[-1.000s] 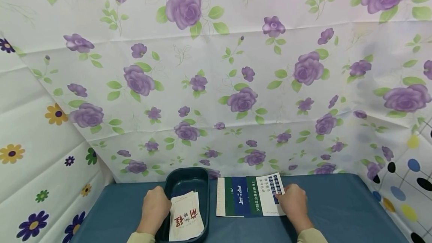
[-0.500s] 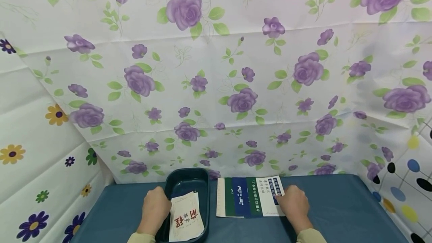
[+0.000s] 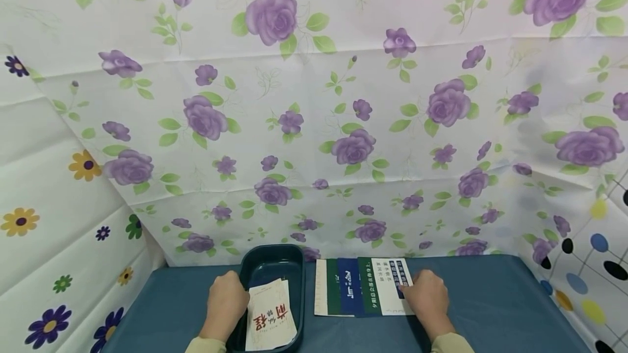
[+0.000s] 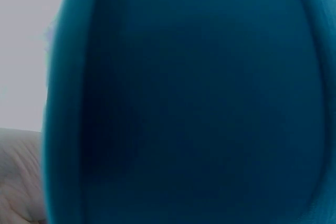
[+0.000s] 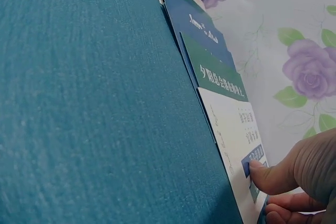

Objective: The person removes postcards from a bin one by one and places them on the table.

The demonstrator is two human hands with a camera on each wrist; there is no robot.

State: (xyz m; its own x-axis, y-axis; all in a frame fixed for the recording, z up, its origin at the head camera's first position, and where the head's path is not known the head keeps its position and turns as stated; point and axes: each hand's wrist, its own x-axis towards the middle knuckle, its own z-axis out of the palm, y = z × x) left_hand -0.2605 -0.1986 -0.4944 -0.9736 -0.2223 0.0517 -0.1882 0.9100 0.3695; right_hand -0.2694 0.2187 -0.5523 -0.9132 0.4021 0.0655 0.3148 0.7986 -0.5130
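Note:
My left hand (image 3: 224, 305) grips the left rim of a dark teal plastic tray (image 3: 271, 250), its fingers curled at the edge. In the left wrist view the tray's wall (image 4: 65, 103) fills most of the picture, with part of the hand at lower left. Inside the tray lies a stack of cream cards (image 3: 269, 315) with red characters. To the right, several overlapping postcards in white, green and blue lie in a row. My right hand (image 3: 428, 301) pinches the right end of the white postcard (image 5: 226, 124), thumb on top and fingers underneath.
A teal-blue cloth (image 3: 505, 298) covers the table. Behind it rises a white sheet with purple roses (image 3: 353, 146). Patterned sheets stand at the left (image 3: 49, 266) and right (image 3: 596, 266) sides.
The right end of the white postcard has come down slightly and lies straighter in the row. Both hands and the tray stay in place; the head view has shifted a little.

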